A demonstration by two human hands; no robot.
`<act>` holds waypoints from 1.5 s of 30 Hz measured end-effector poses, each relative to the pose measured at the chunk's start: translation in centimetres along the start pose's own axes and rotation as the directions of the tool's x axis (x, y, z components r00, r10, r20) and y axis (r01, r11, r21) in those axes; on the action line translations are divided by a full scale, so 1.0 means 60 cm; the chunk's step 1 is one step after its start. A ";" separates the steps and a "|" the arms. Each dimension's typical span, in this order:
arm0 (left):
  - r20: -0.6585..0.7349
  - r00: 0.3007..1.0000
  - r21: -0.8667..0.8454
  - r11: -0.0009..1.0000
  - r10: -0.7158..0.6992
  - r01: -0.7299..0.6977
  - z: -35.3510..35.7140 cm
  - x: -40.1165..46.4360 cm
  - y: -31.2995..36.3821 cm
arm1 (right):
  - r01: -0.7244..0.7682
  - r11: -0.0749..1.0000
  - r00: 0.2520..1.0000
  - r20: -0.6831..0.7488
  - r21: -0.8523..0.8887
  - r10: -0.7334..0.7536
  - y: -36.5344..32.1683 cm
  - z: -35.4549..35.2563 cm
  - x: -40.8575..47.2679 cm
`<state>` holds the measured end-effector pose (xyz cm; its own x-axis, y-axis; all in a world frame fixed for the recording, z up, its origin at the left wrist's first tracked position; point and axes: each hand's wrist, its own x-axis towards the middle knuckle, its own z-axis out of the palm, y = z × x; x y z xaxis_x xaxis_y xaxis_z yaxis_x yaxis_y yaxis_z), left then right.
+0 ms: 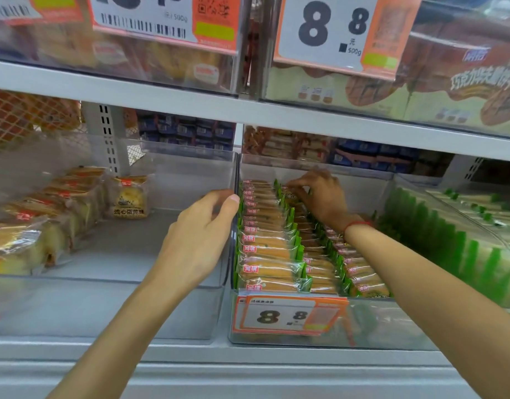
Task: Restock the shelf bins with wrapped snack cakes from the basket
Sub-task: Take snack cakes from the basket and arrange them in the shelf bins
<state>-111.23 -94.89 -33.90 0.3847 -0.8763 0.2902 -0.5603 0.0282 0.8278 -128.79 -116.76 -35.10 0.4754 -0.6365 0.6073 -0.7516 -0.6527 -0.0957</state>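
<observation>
The wrapped snack cakes [266, 249] stand on edge in close rows inside a clear plastic bin [392, 323] on the lower shelf [248, 367], filling it from the front wall back toward the rear. Each is a flat golden-brown cake in a clear crinkled wrapper with a red and white logo at its left end and a green strip at its right end; three rows show, the left one the plainest, the other two partly hidden by the right forearm. The right hand [320, 194] reaches deep into this bin, its fingers curled down and pinching the top edge of a cake at the back of the middle row; a red cord circles the wrist. The left hand [199, 234] is at the bin's left wall, thumb lying up along the wall's edge and fingers curled over the top of it, gripping the wall. An orange-framed price tag [288, 315] reading 8.8 hangs on the bin's front. To the left is another clear bin [104, 309], mostly bare, with a row of pale yellow wrapped cakes [32, 226] along its left side. To the right lie green and white packets [449, 240] in a third bin
</observation>
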 end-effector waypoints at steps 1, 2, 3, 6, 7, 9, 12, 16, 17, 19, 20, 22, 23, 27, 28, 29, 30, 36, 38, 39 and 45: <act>-0.001 1.000 0.000 1.000 0.000 0.000 -0.001 0.000 -0.001 | 0.018 0.999 1.000 0.001 -0.030 -0.018 -0.002 0.003 -0.001; -0.003 1.000 0.002 1.000 0.000 0.000 -0.001 -0.001 -0.001 | 0.031 0.998 0.999 0.014 -0.056 -0.030 -0.003 0.004 -0.004; -0.008 1.000 0.011 1.000 0.002 -0.002 0.000 -0.001 -0.002 | 0.042 0.996 0.999 0.036 -0.083 -0.039 -0.003 0.004 -0.006; -0.046 0.998 0.112 0.993 0.046 -0.040 -0.001 -0.007 0.002 | 0.071 0.985 0.988 0.148 -0.154 -0.048 -0.003 -0.001 -0.008; -0.060 0.996 0.141 0.988 0.066 -0.057 -0.001 -0.010 0.006 | 0.081 0.982 0.981 0.186 -0.168 -0.049 -0.005 -0.007 -0.007; -0.085 0.993 0.176 0.982 0.087 -0.071 -0.002 -0.014 0.011 | 0.070 0.980 0.968 0.251 -0.188 -0.021 -0.012 -0.025 -0.005; -0.108 0.991 0.223 0.973 0.081 -0.056 -0.004 -0.020 0.016 | -0.026 0.986 0.941 0.329 -0.163 0.080 -0.029 -0.064 -0.014; -0.156 0.985 0.247 0.968 0.078 -0.038 -0.004 -0.026 0.023 | -0.110 0.992 0.921 0.369 -0.068 0.127 -0.058 -0.120 -0.063; -0.172 0.982 0.254 0.966 0.084 -0.038 -0.005 -0.028 0.025 | -0.135 0.991 0.920 0.370 -0.017 0.132 -0.068 -0.134 -0.083; -0.202 0.972 0.278 0.959 0.122 -0.062 -0.007 -0.035 0.029 | -0.142 0.986 0.939 0.328 0.085 0.107 -0.091 -0.161 -0.126; -0.215 0.962 0.294 0.951 0.168 -0.101 -0.008 -0.040 0.030 | -0.142 0.981 0.953 0.286 0.131 0.100 -0.104 -0.175 -0.148; -0.250 0.923 0.315 0.926 0.292 -0.208 -0.009 -0.057 0.033 | -0.165 0.960 0.970 0.212 0.227 0.117 -0.132 -0.203 -0.192; -0.287 0.894 0.313 0.916 0.343 -0.251 -0.011 -0.068 0.035 | -0.176 0.948 0.973 0.191 0.265 0.127 -0.145 -0.215 -0.210; -0.435 0.798 0.275 0.906 0.417 -0.323 -0.022 -0.156 0.043 | -0.097 0.940 0.988 0.146 0.327 0.052 -0.188 -0.247 -0.292; -0.434 0.802 0.258 0.910 0.410 -0.325 -0.023 -0.179 0.043 | -0.072 0.942 0.988 0.156 0.327 0.021 -0.194 -0.246 -0.311; -0.411 0.828 0.238 0.922 0.380 -0.305 -0.024 -0.204 0.038 | -0.060 0.947 0.984 0.179 0.317 0.003 -0.201 -0.240 -0.334; -0.376 0.865 0.218 0.939 0.331 -0.265 -0.022 -0.226 0.030 | -0.061 0.955 0.978 0.210 0.292 -0.002 -0.205 -0.227 -0.358; 0.021 0.999 0.325 0.945 -0.049 0.039 0.019 -0.352 -0.095 | -0.148 0.983 0.810 0.583 0.113 0.055 -0.220 -0.091 -0.522; 0.189 0.965 0.432 0.898 -0.182 0.085 0.038 -0.386 -0.145 | -0.212 0.975 0.721 0.684 0.064 0.112 -0.220 -0.055 -0.574; 0.261 0.936 0.495 0.866 -0.235 0.079 0.047 -0.403 -0.169 | -0.233 0.972 0.671 0.730 0.040 0.131 -0.221 -0.041 -0.599; 0.750 0.519 0.506 0.861 -0.411 -0.048 0.081 -0.480 -0.293 | -0.219 0.976 0.376 0.924 0.020 0.065 -0.234 0.007 -0.702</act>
<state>-116.03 -72.52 -59.16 -0.1199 -0.8268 -0.5496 -0.8722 -0.1767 0.4561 -138.08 -80.97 -59.68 0.5524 -0.6618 -0.5068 -0.8280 -0.5058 -0.2419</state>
